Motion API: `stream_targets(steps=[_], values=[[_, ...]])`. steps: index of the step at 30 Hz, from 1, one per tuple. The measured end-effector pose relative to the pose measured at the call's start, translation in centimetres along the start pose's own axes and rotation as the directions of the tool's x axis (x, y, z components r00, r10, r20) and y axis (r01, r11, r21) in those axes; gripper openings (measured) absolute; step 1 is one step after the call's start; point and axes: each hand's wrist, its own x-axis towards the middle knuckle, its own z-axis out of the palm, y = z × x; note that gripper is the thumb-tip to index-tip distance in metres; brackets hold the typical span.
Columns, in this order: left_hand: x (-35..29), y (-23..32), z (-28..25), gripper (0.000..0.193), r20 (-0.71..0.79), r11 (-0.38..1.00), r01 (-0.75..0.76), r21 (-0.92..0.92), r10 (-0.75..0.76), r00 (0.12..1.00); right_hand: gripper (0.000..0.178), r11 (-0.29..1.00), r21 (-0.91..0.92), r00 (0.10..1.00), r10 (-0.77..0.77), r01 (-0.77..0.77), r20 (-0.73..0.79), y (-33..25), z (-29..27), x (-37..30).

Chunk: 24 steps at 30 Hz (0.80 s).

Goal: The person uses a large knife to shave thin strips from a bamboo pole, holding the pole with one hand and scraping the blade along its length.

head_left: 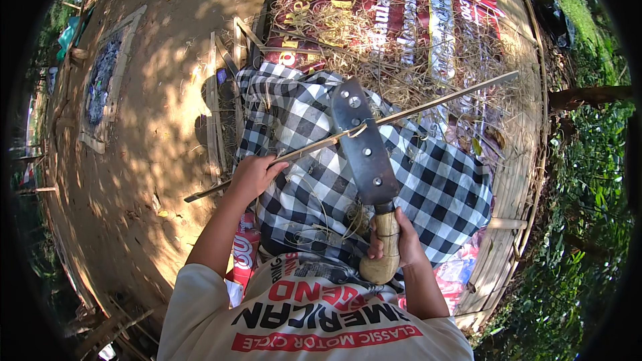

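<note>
My left hand [253,177] is closed around a long thin bamboo strip [445,99], which slants up to the right across my lap. In my right hand [406,239] is the thick wooden handle of a broad cleaver-like knife [369,164]. Its dark, wide blade points away from me and has several round holes or studs along it. Blade and strip cross near the blade's upper half, where a pale curl of shaving [358,129] shows. A black-and-white checked cloth [301,124] covers my lap beneath both.
Ahead, thin shavings [374,40] lie heaped over a dark red printed banner [294,10]. Cut strips [215,110] rest left of the cloth. The slatted bamboo platform [518,180] ends at the right, beside greenery. Bare earth [157,180] and a framed ash bed [103,83] lie left.
</note>
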Motion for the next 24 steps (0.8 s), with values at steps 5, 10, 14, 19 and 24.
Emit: stream_targets(steps=[5, 10, 14, 19, 24], values=[[0.0, 0.6, -0.4, 0.039, 0.011, 1.000, 0.018, -0.023, -0.017, 1.000, 0.066, 0.993, 0.069, 0.994, -0.097, 0.094, 0.055, -1.1, 0.3, -0.2], [-0.3, -0.3, -0.3, 0.040, 0.025, 0.998, 0.019, 0.053, -0.020, 0.999, 0.065, 0.998, 0.016, 0.997, 0.060, -0.061, 0.038, 0.4, 0.4, -0.2], [0.0, 0.1, 0.1, 0.037, 0.009, 0.998, 0.055, 0.014, -0.055, 0.998, 0.067, 0.995, 0.092, 0.996, 0.023, -0.031, 0.083, 0.5, 0.5, 0.5], [-0.1, -0.1, -0.3, 0.031, 0.020, 0.999, 0.044, 0.027, -0.044, 0.999, 0.068, 0.971, 0.223, 0.989, 0.060, -0.089, 0.135, 1.3, -0.2, 0.9], [0.0, 0.4, -0.5, 0.030, 0.000, 0.999, 0.037, 0.017, -0.037, 0.999, 0.069, 0.953, 0.290, 0.979, 0.028, -0.086, 0.200, 2.0, 0.0, 1.6]])
